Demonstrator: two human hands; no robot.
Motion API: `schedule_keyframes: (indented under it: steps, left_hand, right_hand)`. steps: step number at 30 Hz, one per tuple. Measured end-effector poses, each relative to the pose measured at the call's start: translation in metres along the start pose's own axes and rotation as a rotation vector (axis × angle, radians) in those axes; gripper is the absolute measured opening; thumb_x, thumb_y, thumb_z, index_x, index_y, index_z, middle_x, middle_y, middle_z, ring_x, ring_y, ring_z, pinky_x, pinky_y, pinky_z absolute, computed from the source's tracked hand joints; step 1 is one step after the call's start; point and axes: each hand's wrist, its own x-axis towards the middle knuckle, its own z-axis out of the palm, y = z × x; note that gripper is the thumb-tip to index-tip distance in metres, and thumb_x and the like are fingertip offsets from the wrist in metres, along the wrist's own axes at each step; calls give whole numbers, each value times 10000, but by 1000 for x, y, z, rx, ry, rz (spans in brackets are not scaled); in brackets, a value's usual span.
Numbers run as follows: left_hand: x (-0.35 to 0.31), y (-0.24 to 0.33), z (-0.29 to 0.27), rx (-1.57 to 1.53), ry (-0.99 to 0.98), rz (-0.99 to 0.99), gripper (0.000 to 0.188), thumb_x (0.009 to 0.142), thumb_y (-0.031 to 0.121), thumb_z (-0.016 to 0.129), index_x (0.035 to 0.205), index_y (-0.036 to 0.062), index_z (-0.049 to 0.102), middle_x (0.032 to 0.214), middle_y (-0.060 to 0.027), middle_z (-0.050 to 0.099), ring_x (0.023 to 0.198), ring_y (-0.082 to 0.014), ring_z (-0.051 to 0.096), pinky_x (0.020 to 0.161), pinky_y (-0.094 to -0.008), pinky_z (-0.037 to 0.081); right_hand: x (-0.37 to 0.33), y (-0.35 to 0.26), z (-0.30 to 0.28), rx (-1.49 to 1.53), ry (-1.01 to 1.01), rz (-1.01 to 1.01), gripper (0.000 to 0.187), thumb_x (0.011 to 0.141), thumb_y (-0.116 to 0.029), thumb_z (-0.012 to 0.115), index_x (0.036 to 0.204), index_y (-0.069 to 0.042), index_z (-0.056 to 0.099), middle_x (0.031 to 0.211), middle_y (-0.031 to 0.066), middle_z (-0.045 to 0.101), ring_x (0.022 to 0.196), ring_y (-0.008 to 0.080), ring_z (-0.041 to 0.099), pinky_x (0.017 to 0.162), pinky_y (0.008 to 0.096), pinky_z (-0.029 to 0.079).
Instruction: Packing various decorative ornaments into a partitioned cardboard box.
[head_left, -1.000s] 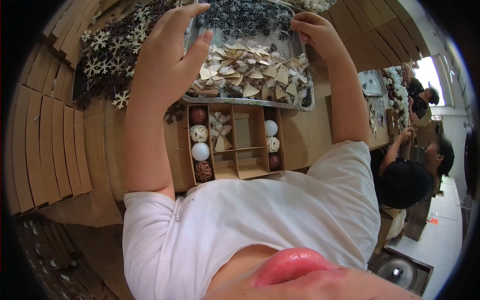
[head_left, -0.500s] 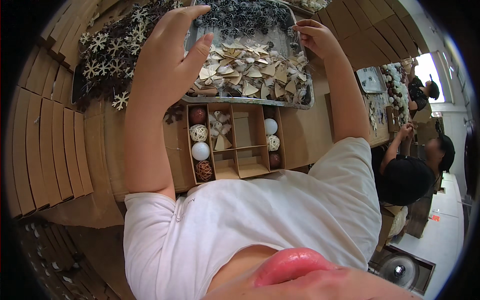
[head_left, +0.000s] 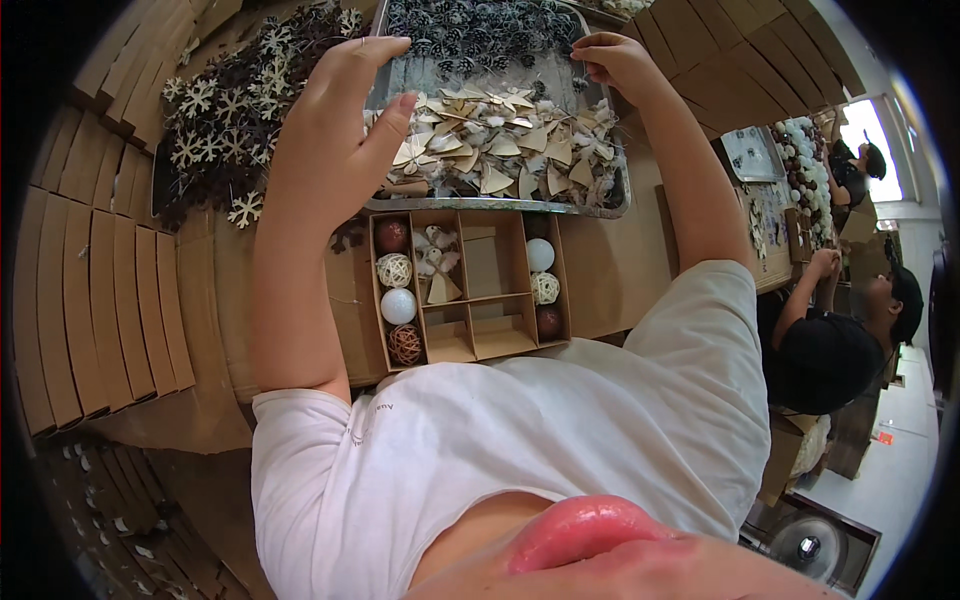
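My left hand [head_left: 345,125] is over the left side of a metal tray [head_left: 590,212], its thumb and fingers spread apart and nothing in them. Above the tray's right rim, my right hand [head_left: 618,66] has its fingertips drawn together; whatever they hold is too small to make out. Dark frosted pinecones [head_left: 480,35] fill the far part of the tray. Nearer lie pale wooden angel ornaments [head_left: 500,150] with white fluff. Before me stands a divided cardboard box [head_left: 495,262] with brown, white and woven balls [head_left: 398,305] in its side columns and one angel ornament [head_left: 437,262] in a middle compartment.
Wooden snowflakes [head_left: 225,110], pale and dark, are heaped left of the tray. Folded cardboard boxes [head_left: 95,310] stand in a row at the left, and more cardboard [head_left: 740,60] is stacked at far right. Two other people [head_left: 835,345] work at the right beside trays of balls.
My right hand has shifted slightly left and stays pinched. The left hand has dropped back a little toward me, still spread. The box contents look the same.
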Motion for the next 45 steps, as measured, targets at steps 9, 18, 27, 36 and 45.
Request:
schedule_keyframes:
  steps: [9,18,27,36,45]
  left_hand:
    - [-1,-7,14,90,-22,1,361,884,145,584,1240,114,538,1255,-63,523,554,-87,368,566,-231,390]
    - [0,-8,19,127,-71,-6,361,895,176,570,1250,120,530,1276,-64,502,553,-86,364,561,-232,390]
    - [-1,0,18,83,-144,-53,354,869,198,587,1214,161,518,1256,-60,513,872,-266,630,661,-354,532]
    - [-3,-2,18,110,-130,2,345,869,205,581,1207,172,520,1244,-57,517,872,-267,627,706,-360,532]
    - [-8,-4,21,130,-93,93,372,876,188,582,1240,178,509,1276,-30,505,706,-192,509,646,-312,466]
  right_hand:
    - [49,45,12,-668,99,-190,243,779,-173,635,979,-52,700,854,77,678,699,157,628,665,300,518]
    - [60,40,50,-1209,-335,-246,358,668,-316,690,942,-85,712,898,164,676,820,303,648,766,382,512]
    - [40,45,19,-890,-62,-253,249,748,-216,668,915,-34,694,846,120,684,740,242,646,695,358,518]
    - [14,20,-11,-381,112,-181,302,800,-284,710,991,-51,695,833,6,644,732,87,572,690,244,458]
    - [-34,-31,1,-18,98,-338,182,822,-185,689,919,-32,668,759,-6,618,661,46,511,605,202,407]
